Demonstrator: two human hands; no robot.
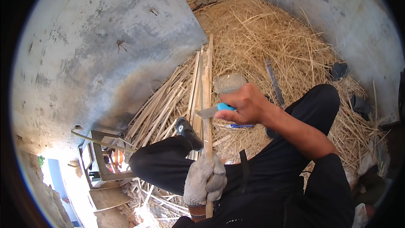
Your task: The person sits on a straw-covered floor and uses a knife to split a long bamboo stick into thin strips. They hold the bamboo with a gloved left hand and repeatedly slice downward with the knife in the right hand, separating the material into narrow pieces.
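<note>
My left hand [205,178], in a grey work glove, grips a long pale wooden strip [206,80] near its lower end, holding it upright in front of my lap. My bare right hand [247,103] is closed on a knife with a light blue handle [213,110]; its blade lies against the strip at mid-length. The strip's far end reaches out over a heap of similar split strips [168,105]. My legs in black trousers frame both hands, and a black sandal [188,133] shows on my left foot.
A big mound of dry straw [270,38] fills the ground ahead, with a flat stone [229,82] and a dark stick [273,80] on it. Grey concrete walls [105,38] rise left and right. A wooden frame [103,160] stands lower left.
</note>
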